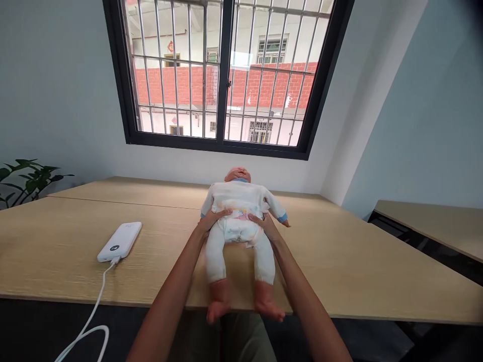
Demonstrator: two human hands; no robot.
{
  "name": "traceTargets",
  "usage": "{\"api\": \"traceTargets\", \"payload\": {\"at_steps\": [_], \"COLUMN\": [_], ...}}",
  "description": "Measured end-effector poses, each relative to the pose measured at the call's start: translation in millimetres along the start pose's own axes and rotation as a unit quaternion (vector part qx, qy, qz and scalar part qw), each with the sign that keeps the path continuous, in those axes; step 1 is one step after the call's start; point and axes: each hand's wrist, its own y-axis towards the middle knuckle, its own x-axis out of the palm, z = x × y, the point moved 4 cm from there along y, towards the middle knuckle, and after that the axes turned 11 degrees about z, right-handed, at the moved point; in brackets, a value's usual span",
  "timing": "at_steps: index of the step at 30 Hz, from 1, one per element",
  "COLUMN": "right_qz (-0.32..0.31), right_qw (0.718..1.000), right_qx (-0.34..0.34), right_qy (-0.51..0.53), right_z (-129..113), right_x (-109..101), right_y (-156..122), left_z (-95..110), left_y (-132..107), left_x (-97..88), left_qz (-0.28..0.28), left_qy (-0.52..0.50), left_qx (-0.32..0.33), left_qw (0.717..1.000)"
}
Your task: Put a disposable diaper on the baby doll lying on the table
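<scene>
A baby doll point(237, 193) in white clothes with blue collar and cuffs lies on its back on the table, head toward the window and bare feet at the front edge. Around its waist is a white diaper point(241, 232) with a coloured print on the front band. At one side of the waist is my left hand point(214, 219), thumb across the front of the diaper. My right hand point(265, 223) grips the opposite side in the same way. The other fingers of both hands are mostly hidden along the doll's sides.
A white power bank point(121, 241) lies left on the wooden table point(339, 261), its white cable point(98, 296) hanging over the front edge. Behind stands a barred window point(222, 75). A leafy plant point(30, 181) is at far left, another tabletop point(433, 216) at right.
</scene>
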Motion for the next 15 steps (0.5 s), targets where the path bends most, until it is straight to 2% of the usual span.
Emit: {"api": "traceTargets", "payload": {"at_steps": [2, 4, 7, 9, 11, 15], "right_qz": [0.029, 0.029, 0.026, 0.057, 0.090, 0.107], "right_qw": [0.999, 0.997, 0.995, 0.995, 0.994, 0.991], "right_qx": [-0.016, -0.020, 0.011, 0.020, 0.022, 0.057], "right_qy": [0.027, 0.065, 0.093, 0.078, 0.062, 0.059], "right_z": [-7.0, -14.7, -24.2, -27.2, -24.2, 3.0], "right_x": [0.4, 1.5, -0.3, -7.2, -17.4, -42.0], "right_y": [-4.0, -14.9, -41.6, -63.5, -88.0, -141.9], "left_z": [14.1, 23.9, 24.2, 12.7, -8.1, -58.8], "left_y": [-9.3, -25.7, -64.6, -97.2, -131.7, -192.8], "left_x": [0.2, -0.6, -3.7, -9.3, -16.7, -32.0], "left_qz": [0.013, 0.011, -0.019, -0.016, -0.003, 0.029], "left_qy": [-0.002, -0.004, 0.021, 0.077, 0.147, 0.241], "left_qx": [0.020, 0.039, 0.056, 0.051, 0.017, -0.079], "left_qw": [1.000, 0.999, 0.998, 0.996, 0.989, 0.967]}}
